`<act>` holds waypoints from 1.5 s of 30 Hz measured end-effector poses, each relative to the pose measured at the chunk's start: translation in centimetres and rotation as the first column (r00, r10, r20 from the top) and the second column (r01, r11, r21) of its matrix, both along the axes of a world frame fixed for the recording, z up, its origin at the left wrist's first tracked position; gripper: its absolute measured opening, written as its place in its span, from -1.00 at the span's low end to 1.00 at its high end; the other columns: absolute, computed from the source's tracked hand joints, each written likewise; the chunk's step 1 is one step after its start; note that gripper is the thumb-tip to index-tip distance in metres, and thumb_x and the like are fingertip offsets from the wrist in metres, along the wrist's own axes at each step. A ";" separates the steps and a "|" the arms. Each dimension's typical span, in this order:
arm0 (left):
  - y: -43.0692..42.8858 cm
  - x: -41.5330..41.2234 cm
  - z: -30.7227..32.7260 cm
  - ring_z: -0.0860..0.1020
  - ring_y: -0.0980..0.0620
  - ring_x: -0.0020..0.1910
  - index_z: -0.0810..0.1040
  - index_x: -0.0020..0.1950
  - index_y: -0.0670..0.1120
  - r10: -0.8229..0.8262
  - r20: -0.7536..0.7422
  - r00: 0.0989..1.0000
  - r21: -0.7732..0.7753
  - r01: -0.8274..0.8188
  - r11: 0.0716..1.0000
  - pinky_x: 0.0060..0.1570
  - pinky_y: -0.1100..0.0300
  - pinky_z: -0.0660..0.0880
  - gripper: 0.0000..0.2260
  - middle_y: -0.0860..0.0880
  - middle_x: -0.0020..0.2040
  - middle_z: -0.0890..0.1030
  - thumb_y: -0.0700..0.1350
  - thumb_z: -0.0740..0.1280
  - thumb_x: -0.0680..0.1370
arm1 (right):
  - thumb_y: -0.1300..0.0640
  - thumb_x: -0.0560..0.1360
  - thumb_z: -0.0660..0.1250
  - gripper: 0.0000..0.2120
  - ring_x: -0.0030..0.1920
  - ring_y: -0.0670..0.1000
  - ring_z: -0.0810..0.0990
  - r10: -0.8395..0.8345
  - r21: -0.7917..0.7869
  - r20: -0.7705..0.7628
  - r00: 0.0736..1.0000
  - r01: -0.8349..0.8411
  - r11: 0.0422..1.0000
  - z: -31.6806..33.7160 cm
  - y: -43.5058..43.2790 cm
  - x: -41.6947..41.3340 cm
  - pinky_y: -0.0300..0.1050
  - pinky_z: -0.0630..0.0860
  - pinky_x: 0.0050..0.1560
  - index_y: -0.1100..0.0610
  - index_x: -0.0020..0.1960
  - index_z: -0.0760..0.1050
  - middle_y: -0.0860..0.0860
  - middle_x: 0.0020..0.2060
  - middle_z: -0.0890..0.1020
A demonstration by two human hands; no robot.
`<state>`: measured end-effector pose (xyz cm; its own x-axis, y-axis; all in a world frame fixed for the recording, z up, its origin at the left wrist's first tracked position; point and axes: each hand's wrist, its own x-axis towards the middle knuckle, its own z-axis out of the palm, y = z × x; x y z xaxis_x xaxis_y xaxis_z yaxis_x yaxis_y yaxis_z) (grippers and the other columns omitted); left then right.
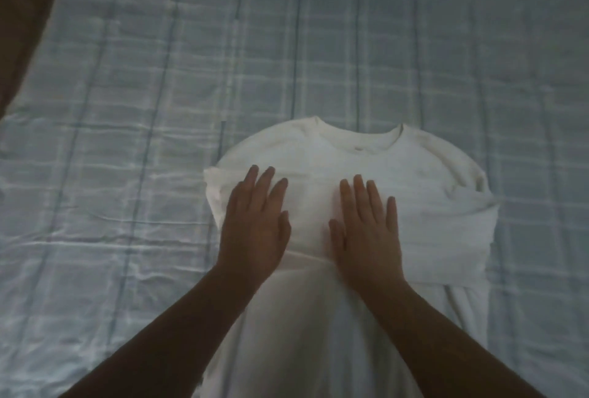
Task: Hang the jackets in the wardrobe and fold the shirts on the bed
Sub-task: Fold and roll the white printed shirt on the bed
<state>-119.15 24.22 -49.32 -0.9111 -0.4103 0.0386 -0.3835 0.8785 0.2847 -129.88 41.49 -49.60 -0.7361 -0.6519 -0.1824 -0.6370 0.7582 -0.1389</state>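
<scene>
white shirt (pixel 350 155) flat on bed (pixel 127 111), near centre, sleeves folded in | left hand (pixel 253 222), right hand (pixel 366 228) flat, fingers straight, pressing chest | smooth outward, then bring hem up to collar squarely

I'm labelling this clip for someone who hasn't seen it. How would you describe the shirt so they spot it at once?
A blue-and-white checked bedsheet fills the view. Lying on it, just right of centre, is the shirt, collar away from the person, sleeves folded in. The left hand and right hand press flat on it; it is the only plain white thing on the checks.
</scene>
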 end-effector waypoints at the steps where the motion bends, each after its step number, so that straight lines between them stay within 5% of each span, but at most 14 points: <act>1: 0.7 -0.4 -0.5 0.14 -0.22 0.56 0.37 0.50 -0.10 -0.073 0.074 0.995 -0.008 0.074 0.997 0.45 -0.22 0.19 -0.52 -0.19 0.54 0.27 -0.02 0.22 0.58 | -0.11 0.62 -0.04 -0.40 0.60 0.11 -0.03 -0.028 0.016 -0.009 1.000 0.028 0.999 0.0 1.4 -0.8 0.27 -0.01 0.53 0.07 0.61 0.01 0.08 0.60 0.06; 6: 0.8 -0.2 -3.8 0.10 -0.19 0.58 0.21 0.59 0.02 -0.116 0.261 0.958 -0.089 0.144 0.986 0.49 -0.24 0.07 -0.47 -0.15 0.59 0.18 0.17 0.01 0.65 | -0.12 0.60 -0.02 -0.38 0.59 0.11 0.00 -0.123 0.095 -0.041 0.992 0.126 0.987 -1.0 6.7 -5.3 0.25 -0.03 0.53 0.06 0.61 0.04 0.10 0.59 0.10; 22: 0.1 0.3 -3.9 0.18 -0.23 0.55 0.27 0.57 0.00 -0.075 0.220 0.973 -0.173 0.114 0.978 0.48 -0.27 0.04 -0.48 -0.18 0.56 0.24 0.15 0.05 0.63 | -0.13 0.61 -0.04 -0.38 0.58 0.16 0.07 -0.035 0.096 -0.049 0.998 0.040 0.995 -2.3 9.6 -7.7 0.21 0.00 0.54 0.06 0.61 0.02 0.11 0.59 0.12; 29: 5.7 9.8 -1.3 0.12 -0.21 0.57 0.24 0.58 -0.05 -0.200 0.106 0.974 -0.110 0.211 0.971 0.49 -0.26 0.04 -0.49 -0.20 0.57 0.21 0.03 0.10 0.63 | -0.01 0.63 -0.01 -0.43 0.58 0.15 0.05 0.076 -0.096 -0.040 0.996 -0.080 0.992 1.4 16.6 4.4 0.23 0.00 0.54 0.19 0.58 0.12 0.13 0.57 0.13; 33: 10.3 18.6 -1.3 0.14 -0.25 0.56 0.26 0.57 -0.07 -0.145 0.181 0.973 -0.054 0.157 0.986 0.47 -0.30 0.08 -0.49 -0.22 0.56 0.22 0.04 0.08 0.62 | -0.05 0.63 -0.02 -0.41 0.59 0.14 0.02 0.057 0.057 0.076 0.995 -0.062 0.996 0.3 22.9 13.0 0.25 -0.03 0.54 0.16 0.60 0.08 0.13 0.58 0.11; 39: 13.4 25.1 -3.2 0.17 -0.24 0.55 0.19 0.59 -0.01 -0.038 0.301 0.953 -0.147 0.086 0.985 0.49 -0.23 0.10 -0.52 -0.20 0.56 0.25 0.04 0.08 0.67 | -0.05 0.62 -0.03 -0.41 0.58 0.11 0.08 -0.024 0.169 0.051 0.998 0.015 0.985 -2.1 27.3 16.5 0.24 -0.06 0.54 0.11 0.60 0.05 0.08 0.58 0.14; 43: 14.3 25.2 -1.6 0.12 -0.25 0.56 0.23 0.57 -0.04 0.033 0.280 0.959 -0.069 -0.014 0.998 0.49 -0.19 0.12 -0.52 -0.22 0.57 0.18 -0.02 0.14 0.64 | 0.09 0.59 0.12 -0.49 0.51 0.18 0.24 -0.040 -0.075 0.121 0.992 0.049 0.996 -0.5 28.5 16.2 0.18 0.09 0.52 0.14 0.52 0.28 0.15 0.51 0.31; 45: 15.8 26.2 0.5 0.13 -0.24 0.55 0.26 0.55 -0.07 0.188 0.195 0.963 0.066 -0.204 0.977 0.48 -0.16 0.19 -0.48 -0.22 0.57 0.18 -0.13 0.27 0.59 | 0.24 0.53 0.23 -0.54 0.43 0.18 0.34 -0.173 -0.234 0.119 0.978 0.197 0.952 1.2 30.0 16.6 0.09 0.21 0.46 0.15 0.43 0.41 0.16 0.42 0.43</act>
